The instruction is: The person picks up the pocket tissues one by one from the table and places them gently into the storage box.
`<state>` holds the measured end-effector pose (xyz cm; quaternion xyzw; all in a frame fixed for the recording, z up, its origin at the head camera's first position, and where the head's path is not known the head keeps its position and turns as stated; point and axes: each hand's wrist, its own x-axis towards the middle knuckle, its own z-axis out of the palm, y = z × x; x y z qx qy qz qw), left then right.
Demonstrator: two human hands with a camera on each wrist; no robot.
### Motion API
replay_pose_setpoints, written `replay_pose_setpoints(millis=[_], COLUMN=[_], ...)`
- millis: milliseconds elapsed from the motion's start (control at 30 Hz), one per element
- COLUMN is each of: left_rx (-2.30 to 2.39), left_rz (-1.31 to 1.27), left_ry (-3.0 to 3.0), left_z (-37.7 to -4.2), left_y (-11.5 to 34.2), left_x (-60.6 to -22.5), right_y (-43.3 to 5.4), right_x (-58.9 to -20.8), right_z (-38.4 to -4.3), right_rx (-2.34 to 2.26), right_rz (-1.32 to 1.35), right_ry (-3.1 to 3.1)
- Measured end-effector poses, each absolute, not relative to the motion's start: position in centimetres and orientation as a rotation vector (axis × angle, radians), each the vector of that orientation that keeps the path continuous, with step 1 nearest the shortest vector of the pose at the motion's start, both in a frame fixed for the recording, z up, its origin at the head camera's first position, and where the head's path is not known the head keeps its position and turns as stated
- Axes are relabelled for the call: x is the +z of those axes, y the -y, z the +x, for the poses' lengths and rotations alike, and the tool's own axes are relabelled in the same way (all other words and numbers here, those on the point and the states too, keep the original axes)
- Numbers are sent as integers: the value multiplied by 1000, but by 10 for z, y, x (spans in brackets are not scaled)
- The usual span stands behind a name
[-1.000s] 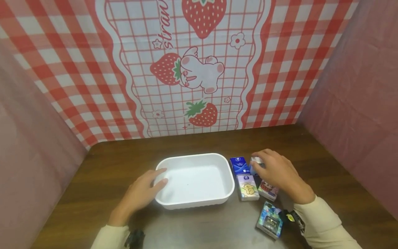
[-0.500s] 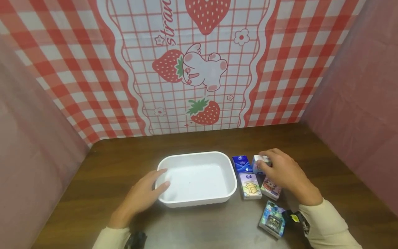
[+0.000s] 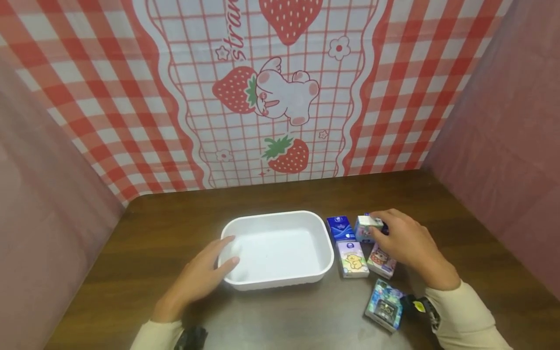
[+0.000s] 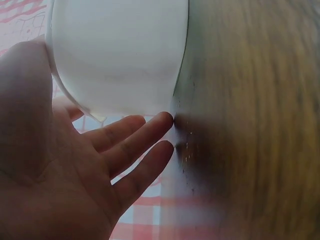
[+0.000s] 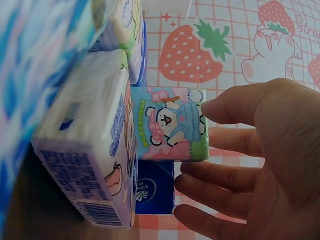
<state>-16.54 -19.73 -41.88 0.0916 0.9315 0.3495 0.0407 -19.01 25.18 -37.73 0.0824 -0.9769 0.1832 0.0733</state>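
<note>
A white plastic basin (image 3: 277, 253) sits mid-table. My left hand (image 3: 201, 272) holds its left rim, thumb and index finger over the edge. In the left wrist view, the other fingers of the left hand (image 4: 95, 155) lie outside the wall, tips near the tabletop. My right hand (image 3: 409, 243) pinches the top of a small light-blue tissue pack (image 3: 364, 229) with a cartoon bear. The right wrist view shows that bear tissue pack (image 5: 172, 124) standing on end, thumb at its top edge, fingers behind. A dark blue pack (image 5: 156, 187) stands beyond it, partly hidden.
Left of the bear pack lies a blue pack (image 3: 340, 228). Closer in are a purple pack with a yellow animal (image 3: 353, 260) and a pink pack (image 3: 382, 261). A blue-green pack (image 3: 385, 306) lies nearest my right wrist. A checked strawberry cloth (image 3: 271, 97) hangs behind the table.
My right hand has shifted slightly right, and more of the bear pack shows, with a bit of dark blue behind it. The left hand and basin keep their places; the head view drifts slightly.
</note>
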Motion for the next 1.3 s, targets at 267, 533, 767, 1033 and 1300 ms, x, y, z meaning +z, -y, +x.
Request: replay_pose_setpoints(millis=[267,533,767,1033,1300], left_rx=[1081,1116,1131,1130,1131], left_rz=[332,332,325,301,271], left_ry=[-2879,-2859,-2851,-2843,-2832], left_z=[-166,-167,-168,-168,-165], left_y=[199,195,194,195,196], left_x=[-418,-418,-419,-422,-421], right_y=[-249,-247,-245,-243,-241], right_x=[-376,-376,-374,-375,-377], right_z=[-192,-191,-192,-192,-193], right_rx=[507,525,544,535,530], right_rz=[225,145,106,83,77], right_ry=[2925,2967,2991,2999,3004])
